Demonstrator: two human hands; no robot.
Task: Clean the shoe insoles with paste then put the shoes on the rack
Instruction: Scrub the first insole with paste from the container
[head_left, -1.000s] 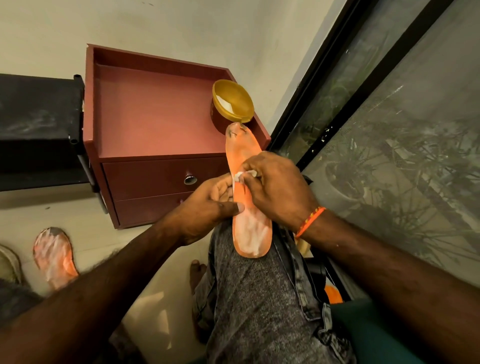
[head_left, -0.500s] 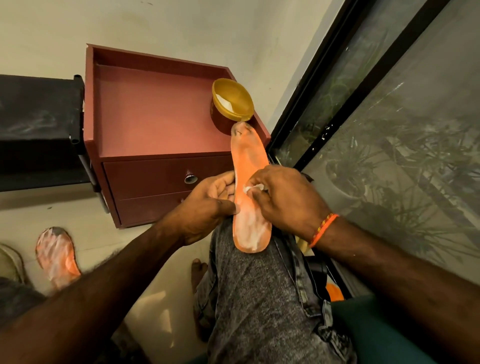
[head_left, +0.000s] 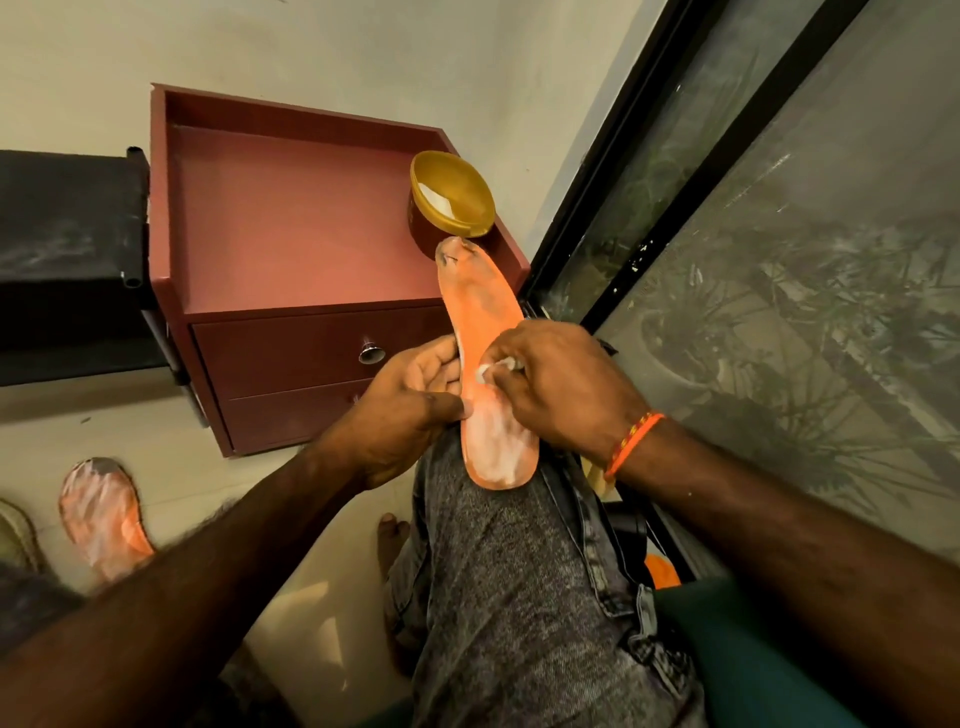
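Head cam: left hand (head_left: 410, 410) is gripping the orange insole (head_left: 485, 332), right hand (head_left: 563, 387) is pinching a paste-covered wipe (head_left: 488, 370) (toe half unpasted, shoes not racked).

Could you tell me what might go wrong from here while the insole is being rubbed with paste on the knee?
1. The insole only balances on the knee, with the left hand pinching its edge; hard rubbing by the right hand might slip it off.
2. Its toe end sits close to the open paste jar at the cabinet edge and could knock it.
3. Paste may smear onto the jeans.
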